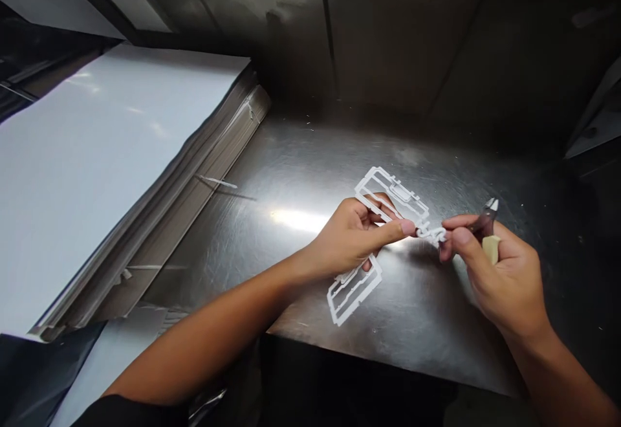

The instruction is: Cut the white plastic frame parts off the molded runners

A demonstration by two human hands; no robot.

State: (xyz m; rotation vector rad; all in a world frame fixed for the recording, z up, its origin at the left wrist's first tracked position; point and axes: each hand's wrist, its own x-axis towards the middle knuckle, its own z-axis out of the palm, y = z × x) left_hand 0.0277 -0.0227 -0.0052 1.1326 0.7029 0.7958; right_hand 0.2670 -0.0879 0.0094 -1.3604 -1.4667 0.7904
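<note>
My left hand (356, 236) is closed round a white plastic moulded frame (388, 197), holding it a little above a steel table (301, 175). One rectangular end sticks up past my fingers and the other end (352, 291) hangs below my palm. My right hand (504, 272) pinches the small branching tip of that frame (434, 233) between thumb and forefinger. The same hand also grips a small pair of cutters (489, 210) with a cream handle, jaws pointing up and away.
A thick stack of white sheets (97, 175) lies along the left of the table, its layered edges facing me. Dark metal panels (388, 32) rise behind the table. A thin white sliver (218, 182) lies beside the stack.
</note>
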